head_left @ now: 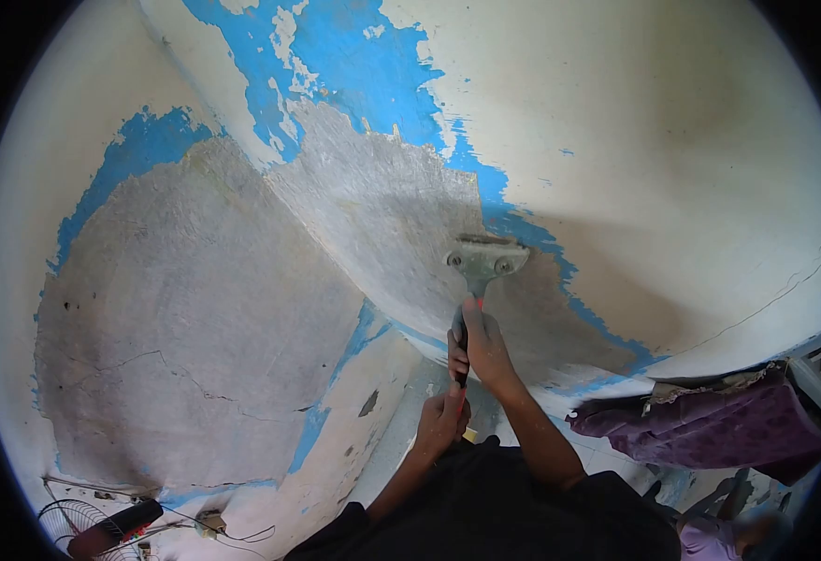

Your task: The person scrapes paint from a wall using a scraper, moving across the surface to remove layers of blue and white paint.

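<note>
A metal scraper [483,259] with a dark handle presses its wide blade against the wall [682,140] at the edge of the bare grey plaster [195,318]. My right hand [483,348] grips the upper part of the handle just below the blade head. My left hand [443,418] holds the lower end of the handle. Blue and white paint [373,75] still clings around the scraped area.
A purple cloth [710,425] hangs over something at the lower right. A fan with a wire guard [83,528] and cables lie at the lower left. A wall corner runs down the middle, with blue paint remnants [312,425] along it.
</note>
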`<state>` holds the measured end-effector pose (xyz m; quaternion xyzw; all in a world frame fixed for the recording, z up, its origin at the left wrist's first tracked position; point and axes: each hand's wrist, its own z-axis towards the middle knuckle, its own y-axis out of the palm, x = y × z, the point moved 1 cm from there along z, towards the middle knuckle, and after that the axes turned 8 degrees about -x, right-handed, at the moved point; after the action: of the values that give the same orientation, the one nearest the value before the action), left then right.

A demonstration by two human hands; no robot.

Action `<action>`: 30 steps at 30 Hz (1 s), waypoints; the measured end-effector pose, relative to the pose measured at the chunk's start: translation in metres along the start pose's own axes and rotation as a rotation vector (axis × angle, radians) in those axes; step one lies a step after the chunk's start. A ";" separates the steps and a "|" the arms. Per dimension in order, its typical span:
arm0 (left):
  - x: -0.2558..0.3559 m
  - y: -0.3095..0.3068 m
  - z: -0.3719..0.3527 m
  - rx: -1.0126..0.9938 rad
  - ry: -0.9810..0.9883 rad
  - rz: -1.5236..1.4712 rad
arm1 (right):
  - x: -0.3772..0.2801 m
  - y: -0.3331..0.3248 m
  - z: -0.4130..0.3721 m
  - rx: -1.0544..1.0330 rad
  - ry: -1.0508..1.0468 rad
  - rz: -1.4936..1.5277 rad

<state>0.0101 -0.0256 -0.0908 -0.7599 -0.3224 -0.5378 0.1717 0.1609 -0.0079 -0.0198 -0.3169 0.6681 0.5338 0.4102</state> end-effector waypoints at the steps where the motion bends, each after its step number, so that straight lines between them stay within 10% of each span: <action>1: 0.000 -0.001 0.003 0.014 0.016 0.007 | 0.001 0.001 0.000 0.003 0.002 0.003; 30: -0.013 -0.004 0.000 -0.016 0.009 0.072 | 0.019 -0.007 -0.006 0.024 0.044 0.023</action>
<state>0.0046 -0.0270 -0.1031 -0.7700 -0.2895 -0.5372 0.1861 0.1571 -0.0150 -0.0395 -0.3158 0.6869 0.5234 0.3930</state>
